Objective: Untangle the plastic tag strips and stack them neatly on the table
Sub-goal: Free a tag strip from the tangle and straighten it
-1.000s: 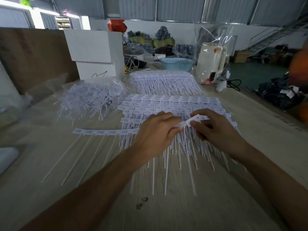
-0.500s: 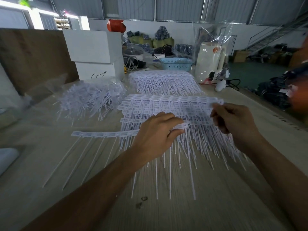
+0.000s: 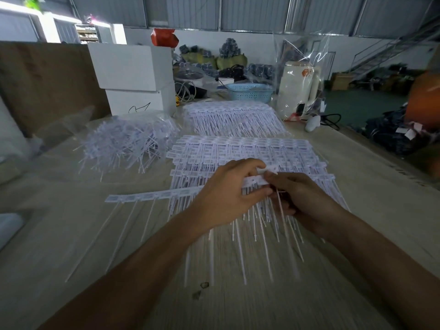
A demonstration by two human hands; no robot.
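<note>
A plastic tag strip [image 3: 152, 196] is pinched at its header band by the left hand [image 3: 228, 194] and right hand [image 3: 300, 194], fingers clamped together, apparently to line it up. It is held over the near stack [image 3: 238, 151] on the table [image 3: 71, 234], its left end trailing onto the wood; the tangled heap [image 3: 128, 141] is left aside.

No legible text, brand or number is present in my view. The tag strips [image 3: 238, 148] on the table carry small printed blocks, too blurred for me to read. The lower white box [image 3: 140, 101] bears a black hand-drawn scrawl that forms no readable character. The white appliance [image 3: 297, 89] shows an orange emblem, too small to make out.
</note>
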